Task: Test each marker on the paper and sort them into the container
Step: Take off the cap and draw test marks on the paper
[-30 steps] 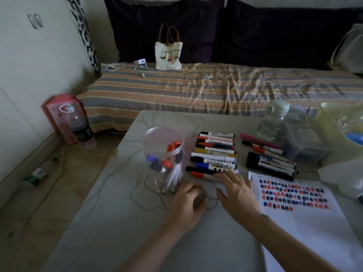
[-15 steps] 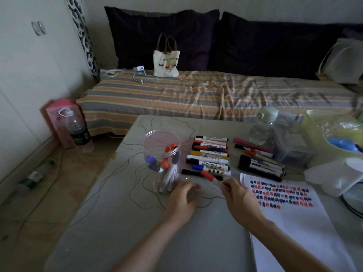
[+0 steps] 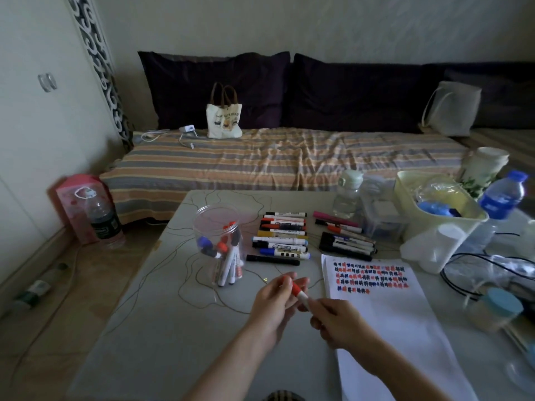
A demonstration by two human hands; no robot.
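Both hands have lifted off the surface (image 3: 162, 328) since the earlier frames, and the red-capped marker (image 3: 298, 293) that lay at the near end of the marker row is now held between them, above the surface and just left of the paper (image 3: 385, 319). Its white barrel is wrapped in the fingers of the right hand (image 3: 341, 325), while the left hand (image 3: 275, 302) has thumb and fingertips closed around the red cap, which is on the marker. Beyond the hands stands the clear container (image 3: 220, 244), upright, with several red, blue and black-capped markers leaning inside it. Right of the container lies a row of markers (image 3: 282, 235), a black marker (image 3: 272, 259) nearest the hands. A second bunch of markers (image 3: 346, 241) lies further right of the container, just beyond the top edge of the paper. Rows of red and dark blue test marks cover the paper's far end
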